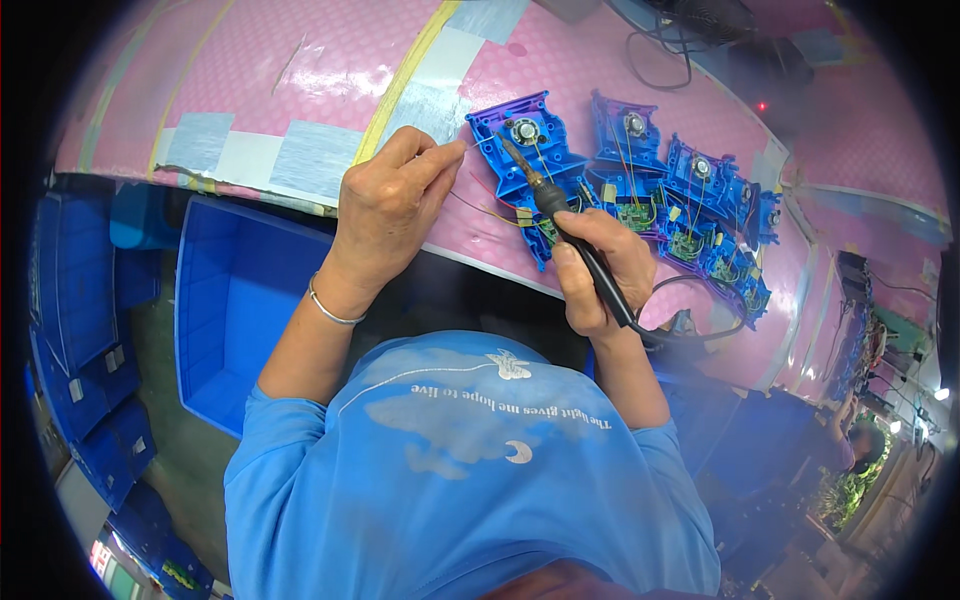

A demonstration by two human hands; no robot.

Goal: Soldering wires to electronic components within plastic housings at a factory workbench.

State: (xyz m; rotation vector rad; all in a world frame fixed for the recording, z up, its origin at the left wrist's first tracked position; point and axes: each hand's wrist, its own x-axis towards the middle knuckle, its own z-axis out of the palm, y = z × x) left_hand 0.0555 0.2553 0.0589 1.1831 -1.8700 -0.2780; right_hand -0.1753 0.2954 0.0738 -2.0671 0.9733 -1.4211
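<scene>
My right hand (608,262) is wrapped round the dark handle of a soldering iron (548,196). The iron points up and to the left, its tip at the inside of a blue plastic housing (558,160) beside a round speaker (525,131). With thumb and forefinger together, my left hand (385,205) pinches a thin pale wire, perhaps solder, that reaches toward the same spot. Whether the tip touches the wire is too small to tell. Thin coloured leads run from this housing, some passing below my left fingers.
Several similar blue housings with speakers (634,124) and green circuit boards (636,213) lie in a row to the right on the pink-covered table (330,65). The iron's black cable (690,337) loops beside my right wrist. A blue bin (255,300) stands below the table edge at left.
</scene>
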